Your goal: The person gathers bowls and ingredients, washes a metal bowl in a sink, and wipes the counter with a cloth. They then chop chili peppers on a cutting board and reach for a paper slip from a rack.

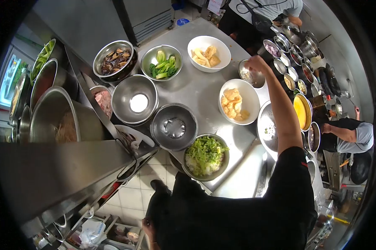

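My right hand (256, 64) is over a small metal bowl (258, 80) with pale bits in it; its fingers are bent down and what they hold, if anything, is too small to name. Nearest to it are a white bowl of golden fried pieces (233, 103) and, farther back, another white bowl of yellow pieces (206, 56). Low in the view, my left hand (148, 227) hangs beside my body, its fingers partly hidden. A bowl of chopped greens over something white (206, 155) sits at the counter's near edge.
On the steel counter (194, 92) stand bowls of green vegetables (162, 66), dark mushrooms (116, 60) and bare metal bowls (174, 126). A white cutting board (240, 177) lies near me. Seasoning containers (302, 110) line the right. Two co-workers (354, 135) are at the right and back.
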`<control>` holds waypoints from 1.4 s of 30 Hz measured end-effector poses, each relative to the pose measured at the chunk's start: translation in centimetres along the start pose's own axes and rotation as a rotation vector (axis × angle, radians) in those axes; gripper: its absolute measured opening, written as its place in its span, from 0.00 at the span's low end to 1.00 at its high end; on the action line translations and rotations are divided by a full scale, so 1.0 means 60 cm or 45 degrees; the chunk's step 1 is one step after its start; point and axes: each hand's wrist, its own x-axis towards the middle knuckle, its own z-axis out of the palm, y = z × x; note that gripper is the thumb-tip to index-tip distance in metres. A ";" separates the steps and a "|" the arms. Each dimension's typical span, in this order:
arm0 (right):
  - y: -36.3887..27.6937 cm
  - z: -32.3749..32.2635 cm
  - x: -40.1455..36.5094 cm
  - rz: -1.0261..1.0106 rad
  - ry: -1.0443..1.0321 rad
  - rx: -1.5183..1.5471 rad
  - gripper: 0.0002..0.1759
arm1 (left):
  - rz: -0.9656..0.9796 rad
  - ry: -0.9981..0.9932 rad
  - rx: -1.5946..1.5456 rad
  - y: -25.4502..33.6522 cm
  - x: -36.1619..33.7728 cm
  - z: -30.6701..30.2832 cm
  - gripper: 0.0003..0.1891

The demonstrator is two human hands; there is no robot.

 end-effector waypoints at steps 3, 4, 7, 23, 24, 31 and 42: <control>-0.040 -0.079 -0.093 -0.083 0.239 1.508 0.14 | -0.021 -0.008 -0.102 -0.003 0.003 0.003 0.06; -0.020 -0.069 -0.089 0.065 0.504 1.154 0.20 | -0.012 -0.013 -0.100 -0.009 0.002 0.003 0.06; 0.000 -0.038 -0.155 0.459 0.901 0.422 0.27 | -0.032 0.057 -0.066 -0.013 0.013 0.008 0.06; 0.037 0.018 -0.367 0.369 0.995 2.259 0.09 | 0.135 -0.093 -0.323 -0.047 0.035 0.005 0.07; 0.030 0.014 -0.408 0.372 0.963 2.273 0.08 | 0.058 -0.172 -0.238 -0.068 0.047 0.013 0.08; -0.211 0.105 -0.856 0.289 0.832 2.249 0.04 | 0.401 -0.771 -0.213 -0.125 0.083 0.053 0.07; -0.422 0.426 -1.346 0.664 0.573 2.566 0.03 | 0.627 -1.631 -0.478 0.172 -0.143 0.036 0.12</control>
